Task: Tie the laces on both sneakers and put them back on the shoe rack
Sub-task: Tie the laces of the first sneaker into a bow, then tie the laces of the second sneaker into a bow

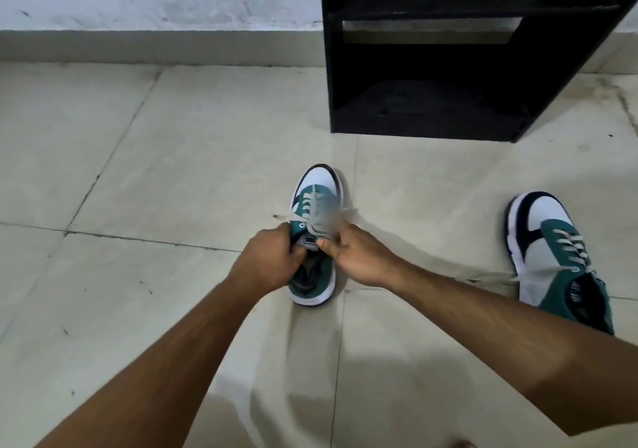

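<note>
A green, white and navy sneaker (319, 185) stands on the floor in the middle, toe pointing away from me. My left hand (267, 261) is closed on its left lace end (284, 219). My right hand (355, 257) pinches the right lace, which is blurred with motion near the tongue. The second sneaker (552, 254) lies on the floor to the right, apart from both hands, its grey laces loose and trailing toward my right forearm. The black shoe rack (448, 50) stands against the wall beyond the sneakers, its shelves dark.
Pale floor tiles (155, 171) spread to the left and in front. A white wall with a grey skirting (155, 43) runs along the back. A toe shows at the bottom edge of the view.
</note>
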